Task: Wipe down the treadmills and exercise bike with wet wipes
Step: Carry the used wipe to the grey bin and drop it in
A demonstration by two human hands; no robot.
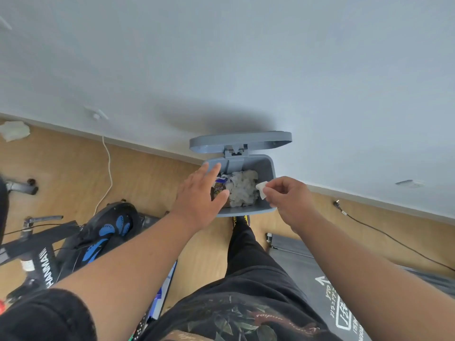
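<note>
Over the open bin (268,166), both hands: right hand (288,195) pinching a small white wet wipe (261,190) between thumb and fingertips, just above the bin's right rim; left hand (200,195) spread flat, fingers straight, holding nothing, reaching across the bin's left edge. Beneath the hands, crumpled white wipes (242,188) and a snack wrapper (219,189) piled inside the bin. Beyond the fingertips, grey lid (240,141) tipped up against the pale wall. Below the wrists, a black-trousered leg with a shoe (240,221) at the bin's foot. Left of the left arm, black exercise bike (73,242) with blue markings on the wooden floor (147,178), a white cable (108,168) trailing past. Under the right forearm, dark treadmill (307,274) deck with white printed marks.
</note>
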